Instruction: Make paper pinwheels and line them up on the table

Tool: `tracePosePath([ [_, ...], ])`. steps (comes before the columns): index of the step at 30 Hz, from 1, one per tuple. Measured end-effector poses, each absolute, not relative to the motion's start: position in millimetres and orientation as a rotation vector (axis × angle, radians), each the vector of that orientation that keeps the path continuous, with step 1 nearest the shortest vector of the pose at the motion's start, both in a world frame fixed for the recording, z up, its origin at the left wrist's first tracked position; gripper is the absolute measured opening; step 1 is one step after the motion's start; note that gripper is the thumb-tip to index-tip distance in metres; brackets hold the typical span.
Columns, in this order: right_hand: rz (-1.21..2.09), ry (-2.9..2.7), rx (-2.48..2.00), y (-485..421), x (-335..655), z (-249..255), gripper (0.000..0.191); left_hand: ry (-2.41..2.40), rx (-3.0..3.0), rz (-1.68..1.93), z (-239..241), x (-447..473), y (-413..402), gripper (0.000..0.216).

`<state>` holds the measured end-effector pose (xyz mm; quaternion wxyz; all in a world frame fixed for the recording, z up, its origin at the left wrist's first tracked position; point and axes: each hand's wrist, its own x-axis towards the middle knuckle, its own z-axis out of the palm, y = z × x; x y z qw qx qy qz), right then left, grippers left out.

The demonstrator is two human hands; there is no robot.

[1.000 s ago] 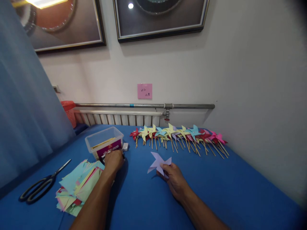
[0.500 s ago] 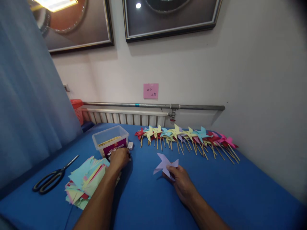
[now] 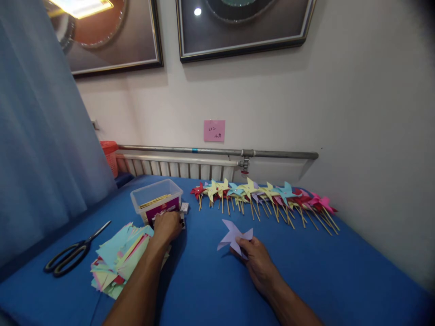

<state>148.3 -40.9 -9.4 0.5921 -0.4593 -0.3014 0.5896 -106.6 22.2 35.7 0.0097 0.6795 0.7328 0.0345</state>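
A lilac paper pinwheel (image 3: 231, 236) with folded blades is pinched between the thumb and fingers of my right hand (image 3: 255, 254), held over the blue-covered table. My left hand (image 3: 169, 225) is curled downward at a small dark-and-white box (image 3: 182, 221) in front of the clear plastic tub (image 3: 137, 195). Its fingertips are hidden, so what they hold cannot be made out. Thin wooden sticks (image 3: 154, 200) lie in the tub. Beside the left forearm sits a loose pile of coloured paper pieces (image 3: 115, 253), partly covered by that arm.
Black-handled scissors (image 3: 76, 251) lie at the left. A small white box (image 3: 184, 208) is beside the tub. Several finished pinwheels on sticks (image 3: 249, 189) form a row along the back. Behind the blue table cover (image 3: 210, 285) run a radiator (image 3: 176, 167) and pipe (image 3: 217, 150); a blue curtain (image 3: 44, 127) hangs left.
My left hand stays at the small box, with only a slight shift of its fingers. The lilac pinwheel stays in my right hand, almost unmoved. The view tilts very slightly.
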Motion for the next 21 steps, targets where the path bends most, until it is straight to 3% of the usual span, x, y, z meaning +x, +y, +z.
tracePosePath([
  [12, 1.382, -0.734, -1.066, -42.0, 148.5, -6.7, 0.020, 2.263, 2.181, 0.042, 31.7, -103.6, 24.3, 0.032],
  [21, 1.384, -0.754, -1.059, -41.4, 148.7, -8.8, 0.023, 2.343, 2.082, 0.227, 34.7, -97.9, 21.2, 0.029],
])
